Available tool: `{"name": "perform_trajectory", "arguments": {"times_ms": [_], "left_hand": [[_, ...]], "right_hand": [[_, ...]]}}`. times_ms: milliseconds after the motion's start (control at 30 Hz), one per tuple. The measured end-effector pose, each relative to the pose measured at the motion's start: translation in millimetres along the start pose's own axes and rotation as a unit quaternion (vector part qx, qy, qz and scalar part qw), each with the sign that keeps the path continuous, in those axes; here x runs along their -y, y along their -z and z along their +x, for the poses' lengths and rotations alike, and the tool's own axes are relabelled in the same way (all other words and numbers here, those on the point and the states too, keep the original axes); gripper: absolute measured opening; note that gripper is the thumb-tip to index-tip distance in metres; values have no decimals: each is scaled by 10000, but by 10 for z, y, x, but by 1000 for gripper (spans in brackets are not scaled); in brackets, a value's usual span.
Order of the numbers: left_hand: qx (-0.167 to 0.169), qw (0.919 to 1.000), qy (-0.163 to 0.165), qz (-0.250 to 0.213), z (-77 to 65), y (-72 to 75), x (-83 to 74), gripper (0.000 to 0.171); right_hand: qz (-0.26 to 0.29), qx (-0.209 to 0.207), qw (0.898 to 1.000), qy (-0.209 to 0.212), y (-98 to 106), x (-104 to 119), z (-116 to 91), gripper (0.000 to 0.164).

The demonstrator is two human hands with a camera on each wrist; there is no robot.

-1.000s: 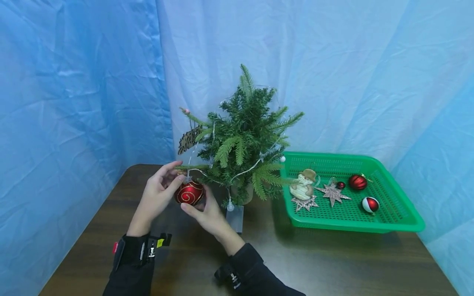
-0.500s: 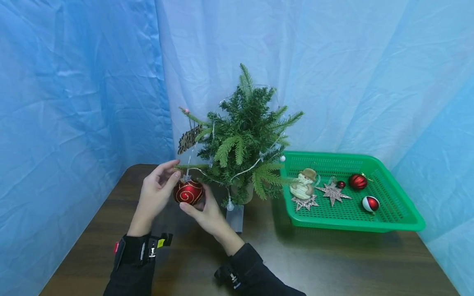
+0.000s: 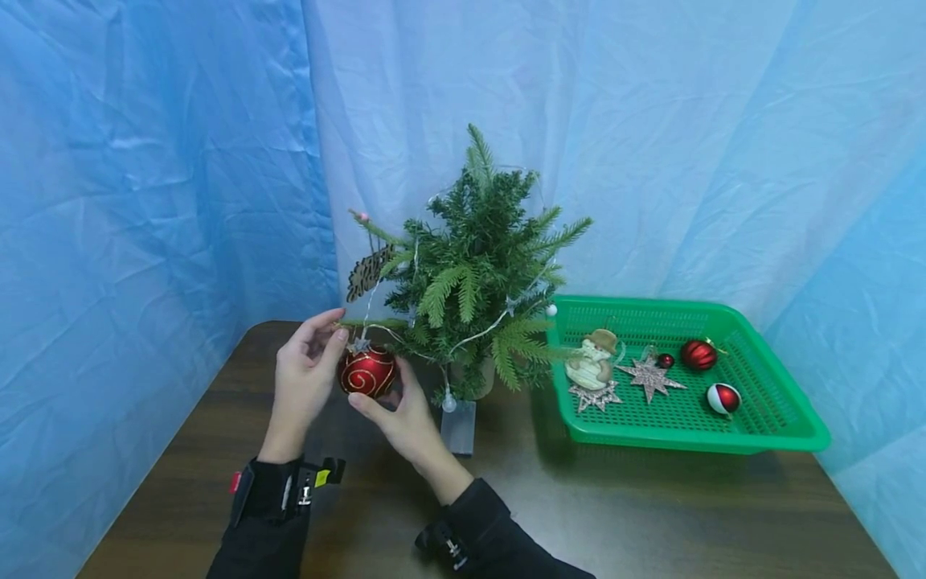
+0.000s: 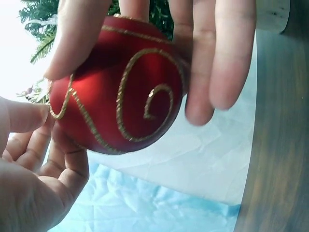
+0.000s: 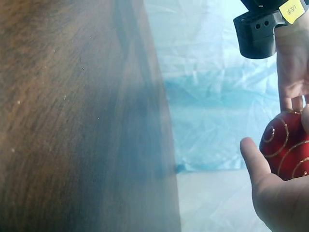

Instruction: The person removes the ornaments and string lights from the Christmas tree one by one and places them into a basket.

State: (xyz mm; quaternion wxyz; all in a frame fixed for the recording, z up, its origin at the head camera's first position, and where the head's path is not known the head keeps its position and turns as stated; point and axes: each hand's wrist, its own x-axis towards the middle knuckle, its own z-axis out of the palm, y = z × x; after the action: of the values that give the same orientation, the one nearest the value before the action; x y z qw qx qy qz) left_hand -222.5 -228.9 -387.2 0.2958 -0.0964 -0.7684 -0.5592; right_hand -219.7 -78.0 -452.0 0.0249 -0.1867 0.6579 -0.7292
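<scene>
A red Christmas bauble (image 3: 369,374) with gold glitter swirls is held beside the left lower branches of the small Christmas tree (image 3: 477,265). My right hand (image 3: 408,418) grips the bauble between thumb and fingers. At the bauble's top, my left hand (image 3: 302,382) pinches its thin gold loop next to a branch tip; the fingers partly hide the loop. In the left wrist view the bauble (image 4: 116,92) fills the middle, left hand (image 4: 43,179) at the lower left. A silver star of the light string (image 3: 359,346) hangs against the bauble.
A wooden lettered ornament (image 3: 367,273) hangs on an upper left branch. On the right, a green basket (image 3: 694,442) holds a snowman ornament (image 3: 592,362), glitter stars (image 3: 651,376) and several baubles (image 3: 699,354). A light bulb (image 3: 449,402) dangles by the tree's grey base (image 3: 459,430).
My left hand has shifted slightly up and to the right. The bauble has risen a little and moved slightly left, with my right hand still gripping it.
</scene>
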Motion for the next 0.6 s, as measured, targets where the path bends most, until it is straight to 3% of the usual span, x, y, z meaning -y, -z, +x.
{"name": "perform_trajectory", "arguments": {"times_ms": [333, 600], "left_hand": [[-535, 9984, 164, -19, -4, -21, -44, 28], [-485, 9984, 173, -230, -12, -49, -111, 30]], "right_hand": [[222, -59, 9997, 32, -44, 9, -20, 88], [262, -144, 9994, -196, -38, 22, -34, 92]]}}
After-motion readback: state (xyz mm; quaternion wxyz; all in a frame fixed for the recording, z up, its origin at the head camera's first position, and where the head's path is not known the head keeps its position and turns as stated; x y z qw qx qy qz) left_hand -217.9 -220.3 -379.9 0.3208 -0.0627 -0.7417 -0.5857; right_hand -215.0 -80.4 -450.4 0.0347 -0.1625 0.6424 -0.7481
